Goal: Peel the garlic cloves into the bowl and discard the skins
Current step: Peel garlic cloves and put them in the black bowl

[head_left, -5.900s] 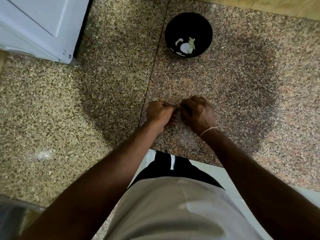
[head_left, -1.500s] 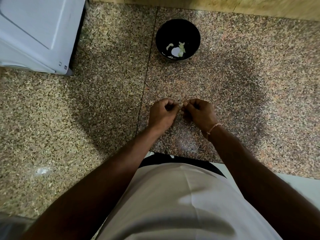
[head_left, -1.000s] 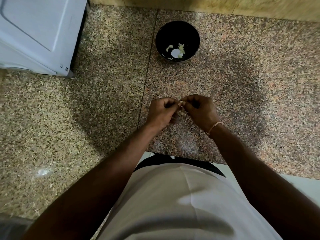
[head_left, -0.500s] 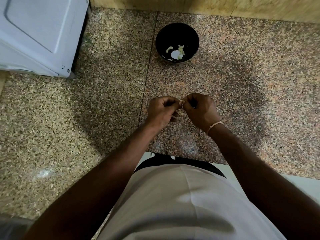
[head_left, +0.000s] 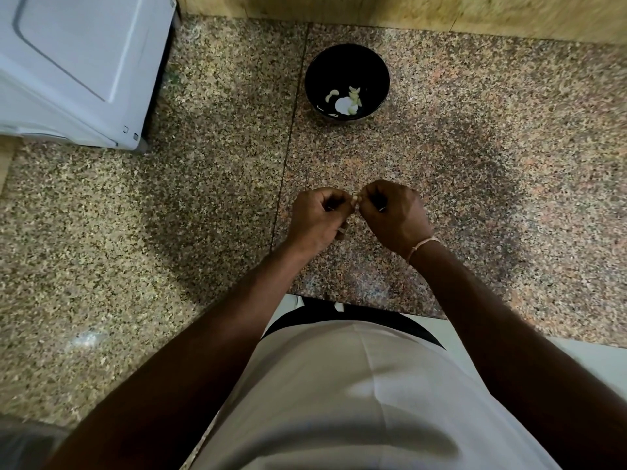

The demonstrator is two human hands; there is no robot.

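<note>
A black bowl (head_left: 346,59) stands on the speckled granite counter (head_left: 210,205) near the back wall, with a few pale peeled garlic cloves (head_left: 346,101) lying in its bottom. In front of it, above the counter, my left hand (head_left: 317,217) and my right hand (head_left: 395,215) meet fingertip to fingertip. Both have curled fingers and pinch a small pale garlic clove (head_left: 355,200) between them. Most of the clove is hidden by the fingers.
A white appliance (head_left: 78,66) stands on the counter at the back left. A wooden wall strip (head_left: 407,11) runs behind the bowl. The counter's front edge lies just ahead of my body, with a white floor (head_left: 576,354) below at the right.
The hands stay together on the clove in the same spot, with small finger movements. The view has tilted slightly, so the bowl sits a little lower in the picture.
</note>
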